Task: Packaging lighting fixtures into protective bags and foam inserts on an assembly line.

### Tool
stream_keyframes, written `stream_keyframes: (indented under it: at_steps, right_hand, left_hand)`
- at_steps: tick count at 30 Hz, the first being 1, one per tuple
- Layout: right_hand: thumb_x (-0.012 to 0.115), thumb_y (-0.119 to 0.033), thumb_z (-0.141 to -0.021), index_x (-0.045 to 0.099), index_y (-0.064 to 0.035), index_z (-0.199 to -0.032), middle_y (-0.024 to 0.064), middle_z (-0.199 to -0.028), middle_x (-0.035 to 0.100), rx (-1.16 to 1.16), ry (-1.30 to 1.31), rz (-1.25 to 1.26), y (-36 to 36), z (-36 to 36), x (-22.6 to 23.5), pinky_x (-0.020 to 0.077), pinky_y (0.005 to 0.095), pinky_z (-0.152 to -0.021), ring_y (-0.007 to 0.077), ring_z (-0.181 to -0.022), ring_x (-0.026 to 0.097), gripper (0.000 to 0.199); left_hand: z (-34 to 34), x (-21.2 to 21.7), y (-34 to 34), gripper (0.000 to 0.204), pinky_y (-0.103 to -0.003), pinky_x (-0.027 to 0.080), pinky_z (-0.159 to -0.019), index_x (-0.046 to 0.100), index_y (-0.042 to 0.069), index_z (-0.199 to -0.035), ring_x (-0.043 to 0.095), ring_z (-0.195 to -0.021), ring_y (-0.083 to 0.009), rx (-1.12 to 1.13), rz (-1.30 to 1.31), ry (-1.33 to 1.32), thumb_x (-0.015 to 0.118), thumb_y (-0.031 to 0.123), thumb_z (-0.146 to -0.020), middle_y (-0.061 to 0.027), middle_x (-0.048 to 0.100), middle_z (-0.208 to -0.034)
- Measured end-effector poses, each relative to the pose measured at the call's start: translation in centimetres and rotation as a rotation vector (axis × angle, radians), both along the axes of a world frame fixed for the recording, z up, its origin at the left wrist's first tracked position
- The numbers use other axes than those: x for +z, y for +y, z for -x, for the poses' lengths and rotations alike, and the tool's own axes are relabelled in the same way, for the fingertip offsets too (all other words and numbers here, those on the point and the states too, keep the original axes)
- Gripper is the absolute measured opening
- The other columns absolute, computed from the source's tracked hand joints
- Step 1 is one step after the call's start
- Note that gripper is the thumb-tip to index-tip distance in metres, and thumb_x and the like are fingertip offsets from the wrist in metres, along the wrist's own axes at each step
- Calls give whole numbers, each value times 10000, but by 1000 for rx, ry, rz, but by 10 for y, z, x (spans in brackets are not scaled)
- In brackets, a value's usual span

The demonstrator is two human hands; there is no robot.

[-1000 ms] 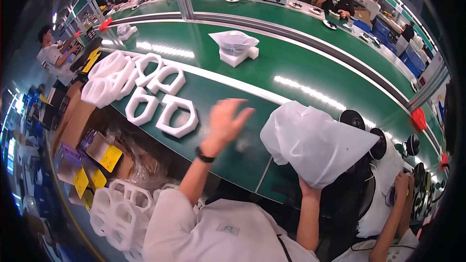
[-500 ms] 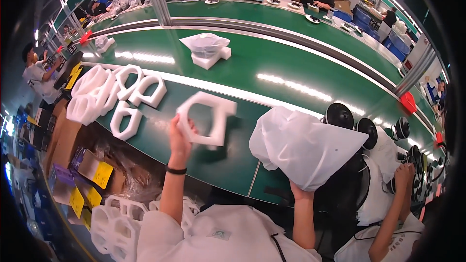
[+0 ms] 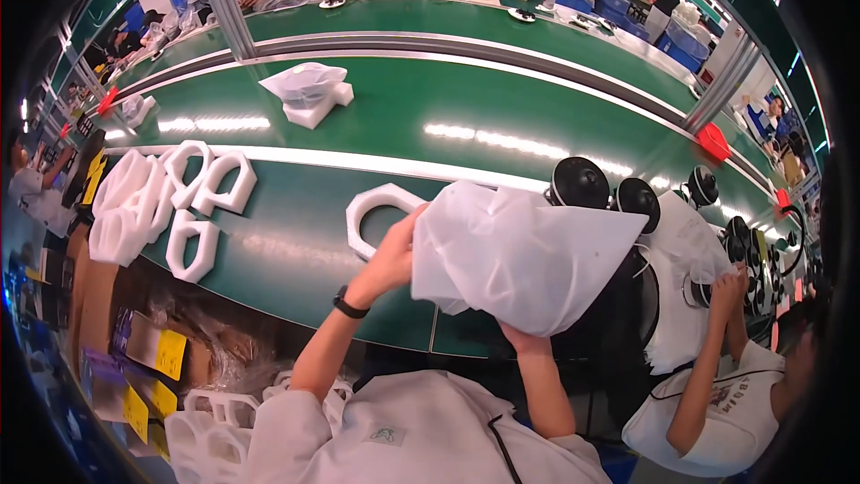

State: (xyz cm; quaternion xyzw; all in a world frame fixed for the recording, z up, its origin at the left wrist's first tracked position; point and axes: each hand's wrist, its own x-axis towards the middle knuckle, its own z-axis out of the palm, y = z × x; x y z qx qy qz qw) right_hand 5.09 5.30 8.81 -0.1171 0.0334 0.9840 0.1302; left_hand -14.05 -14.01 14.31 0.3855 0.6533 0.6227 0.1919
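My left hand [image 3: 391,258] grips a white foam octagonal ring [image 3: 374,208] by its right side and holds it against the left edge of a white plastic bag [image 3: 524,246]. The bag is draped over a bulky object that it hides completely. My right hand [image 3: 517,338] comes up from below and holds the bag; its fingers are hidden in the plastic. Both hands hover over the near edge of the green conveyor belt [image 3: 296,255]. A black watch sits on my left wrist.
A pile of foam rings [image 3: 134,206] lies at the belt's left. A bagged foam block [image 3: 306,94] rides farther back. Black round fans [image 3: 580,183] stand to the right by a co-worker's hand [image 3: 727,282]. Boxes with yellow labels [image 3: 154,351] sit below left.
My left hand reached to the foam rings, lifted one off the belt and carried it right until it met the bag. The bag stayed roughly in place.
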Motion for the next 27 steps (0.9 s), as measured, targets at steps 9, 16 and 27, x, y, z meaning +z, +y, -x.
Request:
stream_keyframes:
  at_steps: [9, 16, 27]
  right_hand:
    - [337, -459, -1076, 114, -131, -1607, 63, -1667, 175, 129, 118, -679, -26, 0, 1, 171, 431, -1252, 254, -1529, 188, 663]
    - [447, -401, -1059, 132, -143, -1606, 55, -1641, 241, 196, 78, -1567, -20, -2, -13, 175, 408, -1253, 233, -1512, 231, 682]
    - [382, -457, -1066, 243, -132, -1579, 62, -1608, 324, 106, 133, -437, 6, -5, 12, 283, 431, -1216, 252, -1473, 331, 623]
  left_hand:
    - [-38, -33, 8, 667, -404, 330, -1178, 282, 100, -1559, 399, -1415, -233, 46, -268, -94, 620, 229, -999, -94, 380, -1555]
    - [-39, 10, 22, 546, -320, 438, -1056, 468, 65, -1431, 535, -1263, -167, -85, -26, -327, 665, 219, -945, -83, 561, -1316]
    - [-2, -13, 11, 484, -389, 448, -1039, 584, 24, -1305, 596, -1215, -262, 80, 316, 108, 727, 154, -861, -148, 617, -1331]
